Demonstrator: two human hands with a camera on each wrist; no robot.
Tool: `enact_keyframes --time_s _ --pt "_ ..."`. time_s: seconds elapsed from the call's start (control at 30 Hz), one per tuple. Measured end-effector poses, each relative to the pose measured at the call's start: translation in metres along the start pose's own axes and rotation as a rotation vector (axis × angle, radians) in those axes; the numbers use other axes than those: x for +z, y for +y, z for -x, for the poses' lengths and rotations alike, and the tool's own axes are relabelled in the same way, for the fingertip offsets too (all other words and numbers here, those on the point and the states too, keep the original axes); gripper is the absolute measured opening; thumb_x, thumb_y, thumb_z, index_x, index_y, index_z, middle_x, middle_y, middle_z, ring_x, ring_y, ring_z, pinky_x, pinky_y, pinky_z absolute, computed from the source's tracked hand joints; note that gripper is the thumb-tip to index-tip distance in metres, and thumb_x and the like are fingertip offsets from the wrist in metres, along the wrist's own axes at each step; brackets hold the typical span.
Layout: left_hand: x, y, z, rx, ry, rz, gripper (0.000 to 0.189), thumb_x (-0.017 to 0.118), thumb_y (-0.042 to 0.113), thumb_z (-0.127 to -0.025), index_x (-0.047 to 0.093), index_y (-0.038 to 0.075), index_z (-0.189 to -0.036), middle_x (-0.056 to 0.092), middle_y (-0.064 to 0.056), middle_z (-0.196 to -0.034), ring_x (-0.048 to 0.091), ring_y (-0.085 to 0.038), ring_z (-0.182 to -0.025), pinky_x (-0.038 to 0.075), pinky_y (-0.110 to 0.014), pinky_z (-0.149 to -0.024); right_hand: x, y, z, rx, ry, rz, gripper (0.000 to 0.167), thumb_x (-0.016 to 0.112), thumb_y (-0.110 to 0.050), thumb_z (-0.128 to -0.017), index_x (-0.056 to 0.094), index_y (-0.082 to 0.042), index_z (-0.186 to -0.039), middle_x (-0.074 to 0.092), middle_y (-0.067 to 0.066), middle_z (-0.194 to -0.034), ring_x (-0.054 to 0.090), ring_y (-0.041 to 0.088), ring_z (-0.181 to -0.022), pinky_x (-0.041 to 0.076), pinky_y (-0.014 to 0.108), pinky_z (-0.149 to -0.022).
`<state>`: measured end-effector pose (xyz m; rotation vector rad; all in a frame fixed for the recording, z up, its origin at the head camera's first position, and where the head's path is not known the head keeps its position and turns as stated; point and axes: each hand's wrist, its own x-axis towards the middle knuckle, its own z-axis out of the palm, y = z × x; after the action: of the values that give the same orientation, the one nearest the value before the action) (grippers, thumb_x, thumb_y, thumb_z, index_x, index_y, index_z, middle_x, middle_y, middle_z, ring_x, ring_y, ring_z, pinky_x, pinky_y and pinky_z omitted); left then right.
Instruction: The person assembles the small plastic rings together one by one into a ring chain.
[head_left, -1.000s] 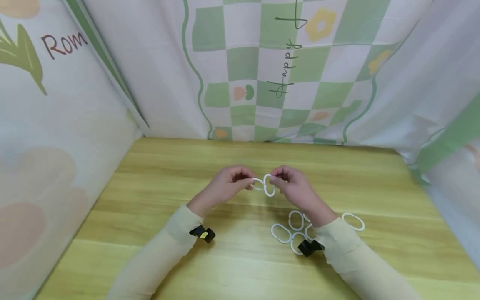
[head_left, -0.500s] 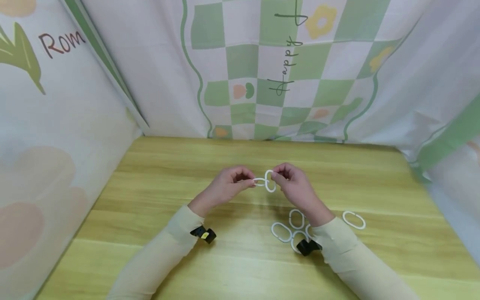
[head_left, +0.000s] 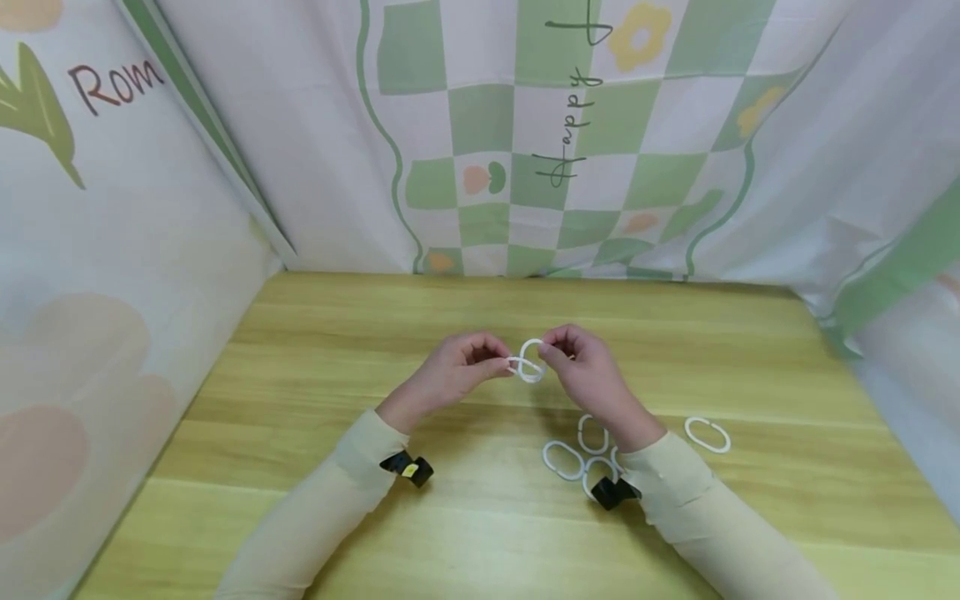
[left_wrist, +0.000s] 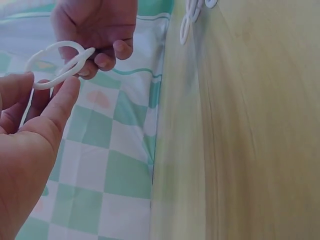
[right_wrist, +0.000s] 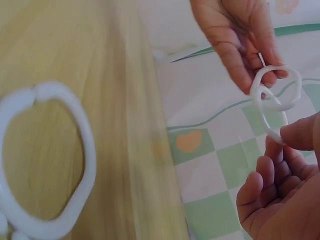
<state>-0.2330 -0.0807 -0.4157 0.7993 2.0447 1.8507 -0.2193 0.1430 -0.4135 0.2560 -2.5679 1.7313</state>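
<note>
Above the table, my left hand (head_left: 459, 368) pinches a white oval ring (right_wrist: 296, 75) between thumb and fingertips. Facing it, my right hand (head_left: 592, 373) holds a second white ring (right_wrist: 259, 110) the same way, by its edge. The two rings cross each other and look threaded one through the other; whether their splits are closed, I cannot tell. On the wood below my right wrist lie several loose white rings (head_left: 548, 450), partly hidden by the sleeve and wrist camera. One of these, large in the right wrist view, shows a small split (right_wrist: 35, 94) in its rim.
A single white ring (head_left: 688, 428) lies apart, to the right of my right forearm. The wooden table (head_left: 360, 333) ends at a green and white checked curtain (head_left: 487, 125) behind it. Another printed cloth (head_left: 135, 267) hangs along the left side.
The ring in my right hand has shifted left and turned, so the two rings overlap more. Both hands keep their pinch and stay nearly in place. The loose rings lie still.
</note>
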Motion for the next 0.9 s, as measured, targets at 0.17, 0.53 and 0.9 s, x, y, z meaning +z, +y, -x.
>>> enact_keyframes --time_s 0.17,0.53,0.9 --pt "-0.002 -0.001 0.002 -0.004 -0.025 0.032 0.016 0.063 0.007 -0.096 0.063 -0.003 -0.108 0.067 -0.013 -0.099 0.063 -0.033 -0.094 0.049 -0.058 -0.089 0.001 -0.005 0.001 0.027 0.024 -0.067 0.020 0.061 -0.021 -0.099 0.061 -0.002 -0.105 0.061 0.019 -0.095 0.052 0.026 -0.075 0.047 0.026 -0.061" --pt "0.002 -0.006 -0.001 0.030 0.002 -0.255 0.010 0.069 0.020 -0.094 0.067 0.011 -0.098 0.065 0.000 -0.091 0.060 -0.016 -0.081 0.051 -0.030 -0.070 0.007 -0.011 0.006 -0.017 -0.023 -0.180 0.022 0.064 -0.018 -0.097 0.059 0.002 -0.105 0.067 0.017 -0.098 0.058 0.033 -0.083 0.050 0.026 -0.065" --pt "-0.007 0.003 0.000 -0.017 0.070 -0.283 0.017 0.061 0.025 -0.099 0.067 0.010 -0.104 0.066 -0.009 -0.097 0.059 -0.019 -0.083 0.050 -0.034 -0.072 -0.002 -0.001 0.002 -0.039 -0.137 0.008 0.016 0.064 -0.020 -0.097 0.064 -0.005 -0.100 0.059 0.014 -0.083 0.052 0.020 -0.069 0.048 0.028 -0.058"
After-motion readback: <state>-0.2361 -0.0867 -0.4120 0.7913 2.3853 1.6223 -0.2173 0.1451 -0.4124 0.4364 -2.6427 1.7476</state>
